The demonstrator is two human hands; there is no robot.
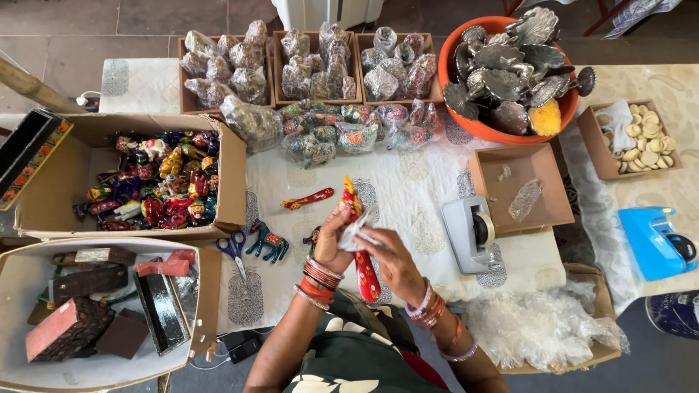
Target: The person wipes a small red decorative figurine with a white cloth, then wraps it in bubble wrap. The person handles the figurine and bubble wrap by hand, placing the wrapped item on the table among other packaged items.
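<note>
My left hand point(333, 240) and my right hand point(393, 258) meet over the white printed cloth point(415, 182). Together they hold a long red painted figure point(362, 251) with a yellow-tipped top and a piece of clear plastic wrap point(357, 231) around its middle. Left hand grips the upper part; right hand pinches the wrap and figure lower down. A red painted piece point(308, 198) lies on the cloth just beyond, and a blue painted horse point(267, 241) stands left of my hands beside blue-handled scissors point(234, 249).
A cardboard box point(44, 211) of colourful figures and a box of painted cases point(18, 291) sit left. Wrapped figures point(342, 131) and trays of them lie ahead. An orange bowl point(477, 127) holds metal pieces. A tape dispenser point(470, 233) and plastic bags point(539, 327) are right.
</note>
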